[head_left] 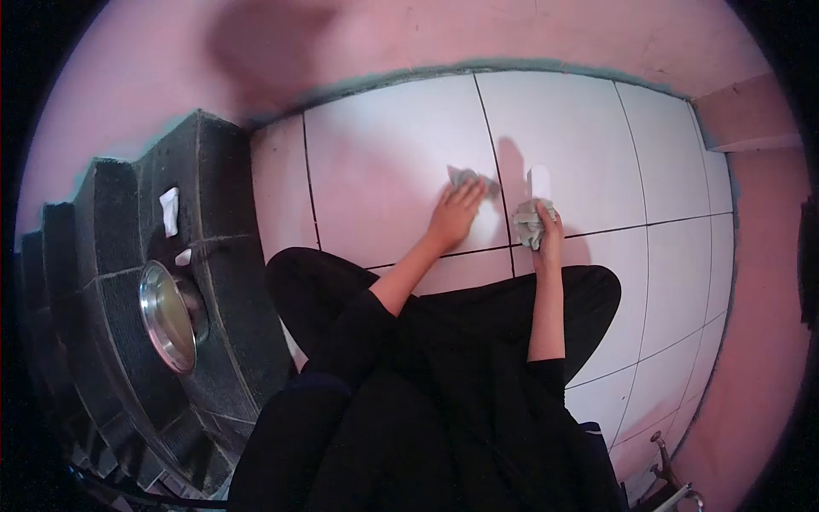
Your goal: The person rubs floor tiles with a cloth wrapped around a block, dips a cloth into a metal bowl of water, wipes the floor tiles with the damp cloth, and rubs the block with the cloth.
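Observation:
My left hand [458, 212] presses a small grey cloth [467, 178] against the white tiled floor [388, 145], its fingers closed over the cloth's near side. To the right, my right hand [549, 235] grips a crumpled grey-green cloth [530, 224]. A white oblong object [539, 181] with a rounded end sticks out just beyond this second cloth. Its lower part is hidden, and I cannot tell whether it is in the hand or behind it. Both forearms reach out over my crossed legs in black clothing.
Dark tiled steps [226, 183] rise on the left. On them stand a shiny metal bowl [147, 299] and two small white pieces, the larger white piece [170, 211] farther up. Pink walls [409, 34] border the floor. A metal frame [665, 469] shows at the lower right.

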Tool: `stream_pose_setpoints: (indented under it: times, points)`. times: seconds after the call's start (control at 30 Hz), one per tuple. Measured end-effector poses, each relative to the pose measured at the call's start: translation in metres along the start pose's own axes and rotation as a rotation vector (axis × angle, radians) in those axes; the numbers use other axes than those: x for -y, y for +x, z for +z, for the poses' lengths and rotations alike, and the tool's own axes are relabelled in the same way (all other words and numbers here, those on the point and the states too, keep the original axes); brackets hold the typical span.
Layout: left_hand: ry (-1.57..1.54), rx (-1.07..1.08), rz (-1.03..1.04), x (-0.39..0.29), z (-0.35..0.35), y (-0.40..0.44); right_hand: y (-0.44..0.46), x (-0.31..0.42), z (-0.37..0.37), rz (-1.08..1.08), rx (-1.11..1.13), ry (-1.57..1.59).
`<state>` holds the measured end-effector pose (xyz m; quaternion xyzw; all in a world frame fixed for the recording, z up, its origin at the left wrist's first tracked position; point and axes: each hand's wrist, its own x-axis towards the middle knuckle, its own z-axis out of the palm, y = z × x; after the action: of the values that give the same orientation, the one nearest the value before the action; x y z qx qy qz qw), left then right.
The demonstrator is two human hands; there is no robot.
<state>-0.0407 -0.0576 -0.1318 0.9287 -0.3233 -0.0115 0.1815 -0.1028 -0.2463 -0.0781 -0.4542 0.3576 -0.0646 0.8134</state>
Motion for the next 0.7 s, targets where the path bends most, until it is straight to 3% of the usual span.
stream_pose_setpoints:
  times: [0.1, 0.17, 0.23, 0.3, 0.43, 0.5, 0.53, 0.6, 0.63, 0.7]
  points:
    - [-0.017, 0.041, 0.172, 0.000, -0.005, -0.021, -0.001, -0.002, -0.003, -0.025, -0.008, -0.007]
    - [-0.067, 0.179, 0.297, 0.014, -0.019, -0.031, 0.003, -0.008, -0.011, -0.036, 0.004, -0.019]
    - [-0.084, 0.184, 0.273, 0.029, -0.031, -0.035, 0.007, -0.012, -0.019, -0.050, 0.010, -0.034]
    - [0.056, 0.105, 0.089, 0.052, -0.027, -0.034, 0.009, -0.015, -0.026, -0.062, 0.039, -0.014]
    - [0.007, 0.037, -0.134, 0.077, -0.051, -0.026, 0.006, -0.016, -0.028, -0.107, 0.090, -0.070]
    - [-1.064, 0.142, -0.884, 0.070, -0.105, -0.016, 0.002, -0.016, -0.023, -0.134, 0.013, -0.122]
    - [-1.063, 0.110, -0.889, 0.075, -0.121, -0.020, 0.002, -0.015, -0.024, -0.124, 0.037, -0.130]
    - [-2.161, -0.229, -0.572, 0.084, -0.154, -0.039, 0.014, -0.021, -0.031, -0.054, 0.061, -0.083]
    - [-2.153, -0.275, -0.567, 0.085, -0.176, -0.054, 0.012, -0.017, -0.032, -0.015, 0.095, -0.084]
    - [-2.390, -0.398, -0.206, 0.078, -0.227, -0.092, -0.004, -0.008, -0.020, 0.018, 0.139, -0.134]
